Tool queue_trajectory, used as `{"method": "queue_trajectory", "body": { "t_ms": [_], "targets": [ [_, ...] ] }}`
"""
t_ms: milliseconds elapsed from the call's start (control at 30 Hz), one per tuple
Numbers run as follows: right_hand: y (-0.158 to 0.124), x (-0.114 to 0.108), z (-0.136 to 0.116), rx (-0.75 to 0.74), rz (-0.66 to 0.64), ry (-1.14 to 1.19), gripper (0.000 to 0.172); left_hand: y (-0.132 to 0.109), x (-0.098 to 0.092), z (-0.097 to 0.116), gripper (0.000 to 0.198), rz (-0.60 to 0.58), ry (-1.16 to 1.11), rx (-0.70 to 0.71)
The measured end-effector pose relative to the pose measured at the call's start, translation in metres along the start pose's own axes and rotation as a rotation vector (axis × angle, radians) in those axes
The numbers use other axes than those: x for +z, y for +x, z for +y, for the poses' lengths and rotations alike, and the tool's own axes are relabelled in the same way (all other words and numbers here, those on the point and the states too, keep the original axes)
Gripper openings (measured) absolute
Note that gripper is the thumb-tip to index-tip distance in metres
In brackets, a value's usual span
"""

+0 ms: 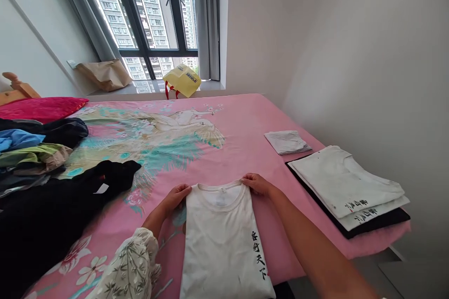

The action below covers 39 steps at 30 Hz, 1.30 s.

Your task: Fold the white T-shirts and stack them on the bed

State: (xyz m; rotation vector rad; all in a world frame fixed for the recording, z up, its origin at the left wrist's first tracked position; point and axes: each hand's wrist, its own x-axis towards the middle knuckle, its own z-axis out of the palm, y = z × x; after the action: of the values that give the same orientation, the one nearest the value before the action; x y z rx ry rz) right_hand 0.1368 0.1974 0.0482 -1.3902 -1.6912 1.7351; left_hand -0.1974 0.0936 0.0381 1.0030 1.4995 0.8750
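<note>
A white T-shirt with black characters down one side lies folded lengthwise at the bed's near edge, collar pointing away from me. My left hand pinches its left shoulder beside the neckline. At the right shoulder, my right hand grips the cloth between thumb and fingers. The shirt's lower end runs out of view at the bottom. Something black shows under its lower right corner.
Folded white shirts lie on a black one at the right, near a small folded white garment. Black clothing and a mixed clothes pile cover the left. A yellow bag and paper bag stand by the window.
</note>
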Motion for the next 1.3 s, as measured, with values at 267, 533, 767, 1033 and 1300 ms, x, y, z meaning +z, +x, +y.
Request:
{"method": "queue_trajectory", "body": {
  "t_ms": [267, 533, 767, 1033, 1300],
  "targets": [
    [0.013, 0.004, 0.018, -0.043, 0.070, 0.044, 0.030, 0.004, -0.001, -0.008, 0.043, 0.017, -0.050, 0.004],
    [-0.017, 0.005, 0.025, -0.006, 0.182, 0.043, 0.041, -0.002, -0.001, -0.013, 0.036, 0.177, -0.153, 0.036],
    [-0.055, 0.019, 0.048, 0.009, 0.061, 0.011, 0.041, -0.057, 0.011, -0.024, 0.043, 0.168, -0.097, -0.071],
    [-0.066, 0.027, 0.053, 0.008, 0.008, -0.011, 0.044, -0.093, 0.023, -0.015, 0.048, 0.056, -0.002, -0.091],
    [-0.085, 0.029, 0.054, 0.004, -0.033, 0.021, 0.039, -0.093, 0.022, -0.013, 0.050, -0.006, 0.037, -0.102]
  ]
}}
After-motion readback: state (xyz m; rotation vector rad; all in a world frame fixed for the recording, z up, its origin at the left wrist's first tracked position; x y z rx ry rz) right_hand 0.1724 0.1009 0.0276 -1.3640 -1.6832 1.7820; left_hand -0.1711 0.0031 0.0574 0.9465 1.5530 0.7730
